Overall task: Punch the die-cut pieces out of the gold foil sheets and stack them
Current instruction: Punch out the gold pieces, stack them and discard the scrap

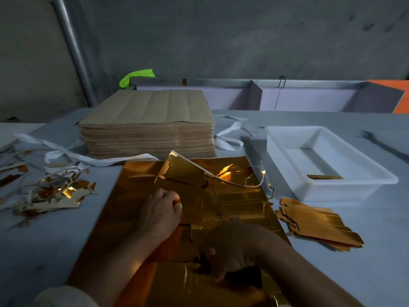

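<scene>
Right hand (232,251) blurred, grip unclear; left hand (161,211) grip pinches gold foil sheet (119,218).

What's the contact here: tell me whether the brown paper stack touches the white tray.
Apart. The head view shows bare table and loops of white strap between the brown paper stack and the white tray.

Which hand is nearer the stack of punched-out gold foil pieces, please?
Right. The right hand sits just left of the stack; the left hand is farther left, on the gold foil sheet.
</scene>
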A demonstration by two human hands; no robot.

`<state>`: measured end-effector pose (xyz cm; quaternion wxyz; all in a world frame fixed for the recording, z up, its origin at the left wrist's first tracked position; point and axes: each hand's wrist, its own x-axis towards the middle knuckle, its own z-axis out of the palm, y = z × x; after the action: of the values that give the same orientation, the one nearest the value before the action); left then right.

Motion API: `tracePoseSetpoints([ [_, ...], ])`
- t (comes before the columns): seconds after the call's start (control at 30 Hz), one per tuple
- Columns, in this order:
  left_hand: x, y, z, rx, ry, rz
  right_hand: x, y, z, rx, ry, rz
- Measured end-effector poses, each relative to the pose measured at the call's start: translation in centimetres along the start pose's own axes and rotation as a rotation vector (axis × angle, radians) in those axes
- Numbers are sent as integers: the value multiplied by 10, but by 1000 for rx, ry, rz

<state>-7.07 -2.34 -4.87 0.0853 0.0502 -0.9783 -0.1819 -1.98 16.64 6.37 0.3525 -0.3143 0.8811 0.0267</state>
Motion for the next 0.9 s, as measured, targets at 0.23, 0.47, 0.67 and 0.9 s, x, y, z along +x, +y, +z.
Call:
tracePoseSetpoints([
  [0.23,4,21,-31,-241,-49,59,0,11,-27,51,212,6],
  [0.47,-22,41,-60,-338,-298,214,8,30,-19,130,364,33],
  [0.67,-24,54,-79,52,-519,320,5,44,-9,159,392,51],
  [0.9,-24,64,-80,44,-551,287,2,63,5,452,507,-21],
])
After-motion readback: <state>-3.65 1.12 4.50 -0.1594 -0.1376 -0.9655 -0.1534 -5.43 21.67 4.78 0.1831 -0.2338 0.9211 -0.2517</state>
